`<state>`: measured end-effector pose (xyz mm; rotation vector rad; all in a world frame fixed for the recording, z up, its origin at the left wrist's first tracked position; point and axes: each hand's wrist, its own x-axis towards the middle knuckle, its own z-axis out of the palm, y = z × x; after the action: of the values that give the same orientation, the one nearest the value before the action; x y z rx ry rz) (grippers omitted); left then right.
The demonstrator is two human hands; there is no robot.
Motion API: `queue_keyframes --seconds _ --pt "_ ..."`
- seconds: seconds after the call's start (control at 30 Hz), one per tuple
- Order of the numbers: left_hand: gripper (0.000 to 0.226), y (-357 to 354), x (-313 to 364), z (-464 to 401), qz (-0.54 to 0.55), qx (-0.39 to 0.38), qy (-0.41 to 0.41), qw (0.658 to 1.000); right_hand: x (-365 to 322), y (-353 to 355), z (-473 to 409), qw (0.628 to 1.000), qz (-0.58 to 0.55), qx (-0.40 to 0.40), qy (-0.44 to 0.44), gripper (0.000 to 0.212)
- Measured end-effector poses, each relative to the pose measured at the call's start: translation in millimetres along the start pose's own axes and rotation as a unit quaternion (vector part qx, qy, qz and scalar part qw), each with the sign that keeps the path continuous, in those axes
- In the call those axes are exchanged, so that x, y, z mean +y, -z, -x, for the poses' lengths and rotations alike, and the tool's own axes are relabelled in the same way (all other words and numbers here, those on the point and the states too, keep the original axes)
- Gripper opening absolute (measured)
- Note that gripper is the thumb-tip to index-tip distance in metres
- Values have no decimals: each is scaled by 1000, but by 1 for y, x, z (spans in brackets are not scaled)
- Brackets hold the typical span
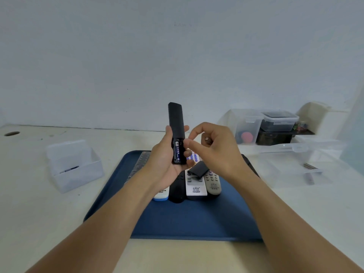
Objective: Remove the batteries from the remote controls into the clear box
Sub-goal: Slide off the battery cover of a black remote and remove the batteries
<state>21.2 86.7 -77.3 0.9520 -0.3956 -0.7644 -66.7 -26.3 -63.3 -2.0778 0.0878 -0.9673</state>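
My left hand (165, 160) grips a black remote (176, 123) upright above the blue tray (189, 219). Its rear compartment is open, and one blue-labelled battery (177, 152) shows in the left slot. My right hand (214, 150) is beside it, the thumb tip touching the compartment's right edge. The curled fingers hold what looks like a second battery (207, 138), end-on. The black battery cover (198, 171) lies on the remotes (196, 186) that lie side by side on the tray. The clear box (74, 166) stands left of the tray with one battery (69, 169) inside.
A wrapped remote (141, 162) lies at the tray's back left. Clear containers (279, 122), a dark box and a clear lid (291, 149) crowd the table's right side. A cable hole (11, 133) is at the far left. The wall is close behind.
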Motion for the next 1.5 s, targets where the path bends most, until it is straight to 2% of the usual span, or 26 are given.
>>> queue_keyframes --seconds 0.13,0.33,0.47,0.87,1.03,1.17,1.3,1.43,1.47,1.5 --pt "52 -5 -2 3 -6 -5 8 1000 -3 -7 6 999 -15 -46 16 9" --pt "50 -7 -2 6 -26 7 4 1000 2 -8 4 999 -18 -33 -3 8" --pt "51 -9 -4 6 -35 22 16 999 0 -10 6 997 -52 -46 -14 9" --pt "50 -12 -10 5 -19 43 7 999 6 -16 5 996 -50 -70 -26 16" --pt "49 -12 -12 4 -26 63 4 998 7 -16 4 993 -79 -73 -58 19" --pt "47 -14 -13 3 -26 70 1 997 5 -14 4 986 -92 -69 -120 5" --pt "43 -18 -16 4 -14 56 -1 998 -3 16 -9 977 -94 -40 -187 22" --pt "44 -29 -29 9 -29 -4 21 999 -7 90 -4 959 -13 -131 -249 27" --pt "43 -32 -31 10 -37 -18 23 999 -7 108 -2 963 3 -109 -248 30" --pt "43 -35 -34 11 -45 -31 21 998 -7 124 -2 969 4 -50 -241 34"
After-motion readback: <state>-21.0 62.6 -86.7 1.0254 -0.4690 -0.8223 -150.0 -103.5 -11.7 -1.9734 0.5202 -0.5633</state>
